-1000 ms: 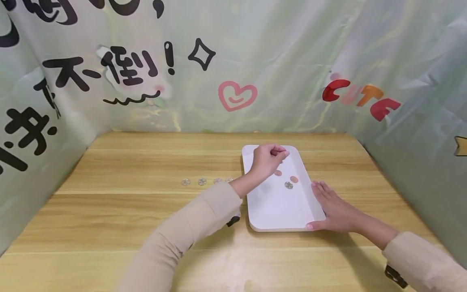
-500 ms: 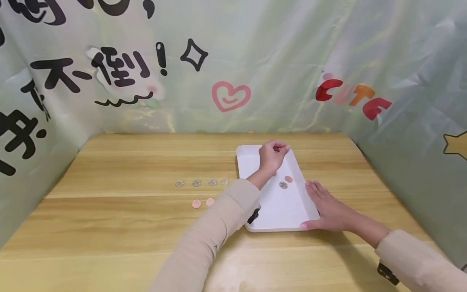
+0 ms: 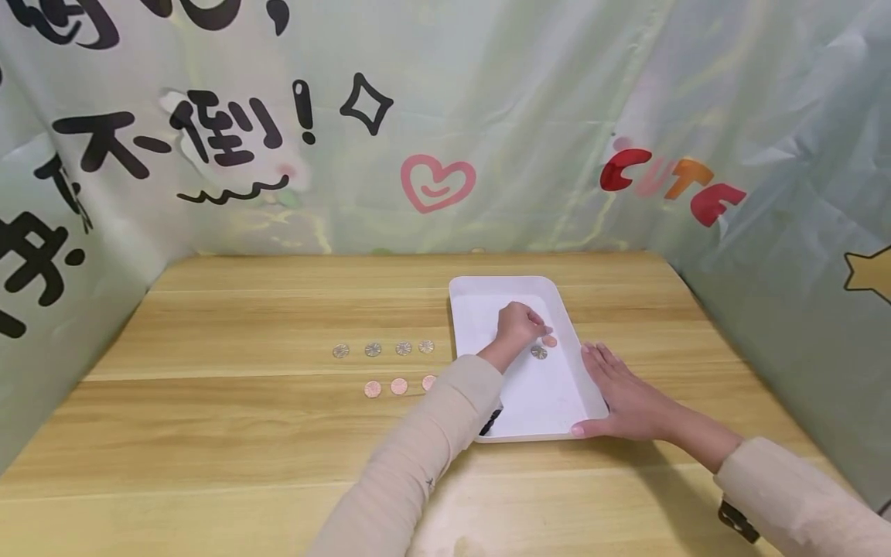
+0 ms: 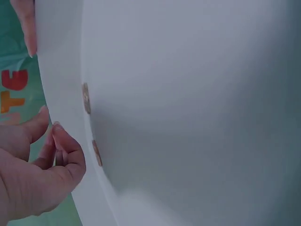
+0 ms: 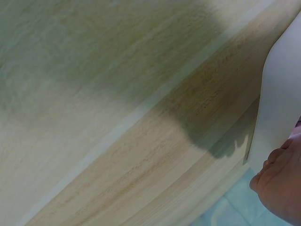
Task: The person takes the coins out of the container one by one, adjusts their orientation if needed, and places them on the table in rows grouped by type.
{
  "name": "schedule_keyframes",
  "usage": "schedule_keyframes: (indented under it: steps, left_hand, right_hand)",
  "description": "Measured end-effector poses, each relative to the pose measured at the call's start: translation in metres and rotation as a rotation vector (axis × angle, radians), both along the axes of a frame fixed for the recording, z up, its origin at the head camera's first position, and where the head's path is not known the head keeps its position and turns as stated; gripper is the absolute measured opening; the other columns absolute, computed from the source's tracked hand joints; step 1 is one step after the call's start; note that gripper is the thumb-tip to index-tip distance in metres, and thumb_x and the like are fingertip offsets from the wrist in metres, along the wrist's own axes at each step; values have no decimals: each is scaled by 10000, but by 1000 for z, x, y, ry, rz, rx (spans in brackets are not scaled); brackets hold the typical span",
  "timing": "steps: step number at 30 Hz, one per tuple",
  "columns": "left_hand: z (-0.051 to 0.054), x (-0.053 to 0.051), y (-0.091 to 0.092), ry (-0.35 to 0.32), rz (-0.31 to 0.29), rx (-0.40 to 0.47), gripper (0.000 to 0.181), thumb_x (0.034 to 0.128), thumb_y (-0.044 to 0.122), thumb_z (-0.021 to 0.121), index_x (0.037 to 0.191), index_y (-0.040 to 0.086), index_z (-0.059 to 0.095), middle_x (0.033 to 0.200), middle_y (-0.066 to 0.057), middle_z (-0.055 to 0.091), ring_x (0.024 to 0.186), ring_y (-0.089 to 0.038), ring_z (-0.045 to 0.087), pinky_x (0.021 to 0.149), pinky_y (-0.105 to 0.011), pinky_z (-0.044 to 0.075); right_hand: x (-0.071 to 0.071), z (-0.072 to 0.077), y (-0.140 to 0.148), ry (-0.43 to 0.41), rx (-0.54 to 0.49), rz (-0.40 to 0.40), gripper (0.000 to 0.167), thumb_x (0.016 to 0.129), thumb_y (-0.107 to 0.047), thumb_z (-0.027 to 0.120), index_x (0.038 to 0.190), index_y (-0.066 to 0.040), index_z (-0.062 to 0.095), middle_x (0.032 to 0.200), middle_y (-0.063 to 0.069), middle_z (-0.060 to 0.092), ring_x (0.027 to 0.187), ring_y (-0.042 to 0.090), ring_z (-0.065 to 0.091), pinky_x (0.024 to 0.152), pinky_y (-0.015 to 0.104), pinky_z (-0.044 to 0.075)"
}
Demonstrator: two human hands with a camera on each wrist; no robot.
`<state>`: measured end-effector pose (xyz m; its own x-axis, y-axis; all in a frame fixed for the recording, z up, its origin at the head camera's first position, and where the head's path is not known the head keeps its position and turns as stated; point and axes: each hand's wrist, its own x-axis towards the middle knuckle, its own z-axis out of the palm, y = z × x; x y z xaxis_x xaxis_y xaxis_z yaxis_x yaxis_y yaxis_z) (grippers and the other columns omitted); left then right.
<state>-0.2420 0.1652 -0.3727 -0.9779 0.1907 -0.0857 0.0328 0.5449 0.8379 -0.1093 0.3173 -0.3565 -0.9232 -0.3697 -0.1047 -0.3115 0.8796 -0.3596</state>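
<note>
1. Left hand (image 3: 517, 325) was way up at the tray's (image 3: 557, 402) far end, now it's dropped back, right by a copper coin (image 3: 550, 340).
2. Left sleeve (image 3: 418, 449) has shifted right too, so a third copper coin (image 3: 428, 382) peeks out beside it, only two showed half a second ago.

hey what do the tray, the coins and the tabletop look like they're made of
Tray: probably smooth plastic, given its even white colour and moulded, rounded corners.
Pinkish coins: likely coppery metal, going by colour.
Silvery coins: likely metal, with a greyish sheen and patterned faces.
Tabletop: wood or wood-look laminate, from its streaky grain and soft sheen.
</note>
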Motion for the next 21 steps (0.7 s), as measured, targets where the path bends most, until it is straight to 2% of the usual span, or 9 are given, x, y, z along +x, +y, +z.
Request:
schedule_keyframes:
  steps: [2,7,9,11,12,13,15,19,21]
  left_hand:
    - [-21,-14,6,-10,-22,-58,199,669,215,836,662,77,693,683,-12,667,685,-123,575,628,-182,459]
    - [-91,-60,31,4,-66,-219,274,605,353,863,617,162,666,644,60,633,621,-93,541,584,-190,442]
    - [-102,-68,37,-28,-90,-269,255,602,338,867,681,181,683,712,80,643,678,-88,556,632,-195,462]
    - [-110,-72,41,-7,-97,-325,261,574,276,885,685,159,680,714,52,634,685,-117,551,630,-214,462]
    - [-110,-71,41,2,-106,-338,273,558,262,892,689,158,676,716,46,630,690,-123,549,632,-214,462]
    - [-103,-68,38,-24,-123,-347,291,551,269,897,723,163,688,753,54,642,729,-114,567,670,-207,476]
    - [-90,-58,32,13,-149,-371,290,539,253,900,691,142,679,725,35,639,708,-123,563,654,-200,476]
    - [-27,-16,11,-12,-171,-422,297,614,216,868,798,79,679,823,-13,670,744,-123,569,721,-180,492]
    - [-1,2,5,-35,-159,-448,350,662,192,842,922,41,665,922,-54,678,780,-136,568,766,-185,496]
  right_hand:
    - [0,0,0,-1,-1,0,1143,707,-539,703,1413,146,122,1488,344,107,1381,486,57,1153,514,65]
    - [0,1,0,2,-2,4,1141,709,-534,704,1414,146,120,1488,344,108,1381,486,58,1137,545,89]
    - [0,1,0,3,0,5,1140,708,-536,704,1413,147,122,1487,344,112,1381,486,61,1129,558,102]
    - [0,1,0,4,1,6,1139,709,-535,704,1412,147,124,1486,345,114,1380,487,63,1124,566,109]
    - [0,0,0,4,0,5,1137,710,-535,704,1413,147,125,1486,344,115,1380,488,64,1125,564,109]
    - [0,0,0,4,1,5,1137,710,-537,702,1413,145,126,1487,344,116,1380,487,64,1128,559,106]
    - [-1,0,0,7,1,5,1136,711,-537,702,1413,145,127,1486,343,120,1380,488,67,1140,539,94]
    - [0,-1,1,13,-1,8,1133,713,-540,699,1415,143,129,1486,342,124,1379,490,69,1160,494,66]
    - [-1,-1,1,16,-3,12,1132,713,-540,700,1415,142,130,1486,342,126,1378,491,69,1160,495,68]
